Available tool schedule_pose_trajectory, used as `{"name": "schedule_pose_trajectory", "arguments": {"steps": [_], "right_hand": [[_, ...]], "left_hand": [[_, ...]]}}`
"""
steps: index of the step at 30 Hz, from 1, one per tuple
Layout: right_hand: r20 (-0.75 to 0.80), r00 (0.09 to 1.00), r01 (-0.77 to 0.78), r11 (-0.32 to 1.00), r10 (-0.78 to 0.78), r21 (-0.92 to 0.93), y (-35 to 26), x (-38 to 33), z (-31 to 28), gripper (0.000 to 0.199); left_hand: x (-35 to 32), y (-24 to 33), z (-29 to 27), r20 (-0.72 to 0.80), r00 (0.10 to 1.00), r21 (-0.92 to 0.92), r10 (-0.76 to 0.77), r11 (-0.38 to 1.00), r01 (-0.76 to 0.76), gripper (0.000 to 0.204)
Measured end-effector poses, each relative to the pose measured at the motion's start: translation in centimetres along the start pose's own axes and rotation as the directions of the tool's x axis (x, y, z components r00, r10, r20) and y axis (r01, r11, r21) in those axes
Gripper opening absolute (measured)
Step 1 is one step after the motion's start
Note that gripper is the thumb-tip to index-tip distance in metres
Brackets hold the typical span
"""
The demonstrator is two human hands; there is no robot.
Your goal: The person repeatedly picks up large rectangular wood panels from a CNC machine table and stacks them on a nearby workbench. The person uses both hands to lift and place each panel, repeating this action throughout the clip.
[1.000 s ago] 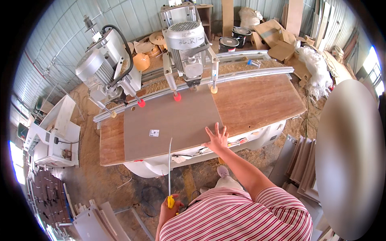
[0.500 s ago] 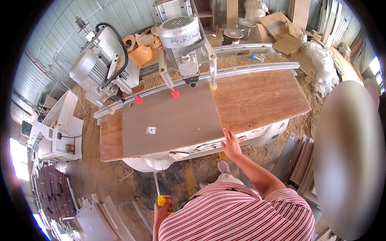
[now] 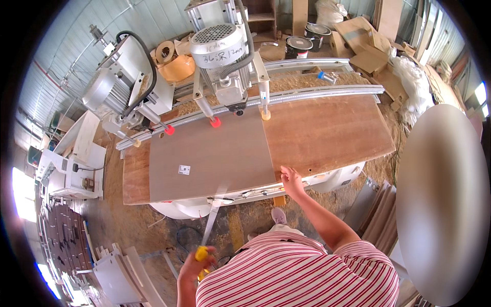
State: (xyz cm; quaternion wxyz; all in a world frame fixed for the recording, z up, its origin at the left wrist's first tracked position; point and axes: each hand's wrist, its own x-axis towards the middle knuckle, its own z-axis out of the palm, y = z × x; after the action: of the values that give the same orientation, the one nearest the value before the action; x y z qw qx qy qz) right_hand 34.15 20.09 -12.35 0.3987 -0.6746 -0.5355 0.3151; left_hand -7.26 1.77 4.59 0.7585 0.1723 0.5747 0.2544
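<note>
In my left hand (image 3: 194, 263) is a yellow-bodied tool (image 3: 202, 253) with a long, narrow pale strip or tube (image 3: 210, 222). It reaches up to the front edge of a grey-brown panel (image 3: 220, 148), blurred near its far end; its exact kind is unclear. The panel lies flat on the wooden bed of a machine and bears a small white label (image 3: 184, 170). My right hand (image 3: 291, 180) holds nothing. Its fingers are apart and slightly bent, at the bed's front edge just right of the panel's corner.
Two motor heads (image 3: 217, 56) with red- and yellow-tipped rods stand over the panel's far side. A metal rail (image 3: 327, 92) runs along the back of the bed. Panels (image 3: 120, 276) lean at lower left, others (image 3: 376, 210) at right. A dark hose (image 3: 186, 235) lies on the floor.
My left hand has moved left, and the tool's pale strip now tilts right and reaches the panel's edge. My right hand's fingers have bent more. The view has shifted slightly.
</note>
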Motion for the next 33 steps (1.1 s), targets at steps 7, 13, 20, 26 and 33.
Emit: {"name": "schedule_pose_trajectory", "arguments": {"steps": [7, 13, 20, 26, 33], "right_hand": [[0.056, 0.998, 0.01, 0.999, -0.008, -0.049, -1.9, 2.4, 1.4, 0.017], [0.254, 0.955, -0.061, 0.939, 0.154, -0.338, -3.5, 3.5, 1.2, 0.025], [0.808, 0.524, -0.593, 0.796, 0.269, 0.12, -5.4, -5.8, 6.7, 0.019], [0.907, 0.358, -0.929, 0.181, 0.221, 0.323, -5.2, -3.4, 12.3, 0.027], [0.889, 0.458, -0.851, 0.286, -0.008, 0.441, -14.7, -8.8, 17.0, 0.049]], "left_hand": [[9.0, -2.4, -1.5, -0.574, 0.683, -0.045, 0.452, 0.815, -0.578, 0.024], [19.7, -3.4, 4.4, -0.525, 0.721, -0.32, 0.452, 0.681, -0.659, 0.034], [23.1, -5.9, 7.3, -0.643, 0.673, -0.42, 0.365, 0.566, -0.709, 0.021], [15.4, -8.0, -0.3, -0.665, 0.696, -0.404, 0.272, 0.652, -0.642, 0.021], [0.3, -10.3, -8.3, -0.71, 0.55, -0.27, 0.44, 0.551, -0.79, 0.027]]}}
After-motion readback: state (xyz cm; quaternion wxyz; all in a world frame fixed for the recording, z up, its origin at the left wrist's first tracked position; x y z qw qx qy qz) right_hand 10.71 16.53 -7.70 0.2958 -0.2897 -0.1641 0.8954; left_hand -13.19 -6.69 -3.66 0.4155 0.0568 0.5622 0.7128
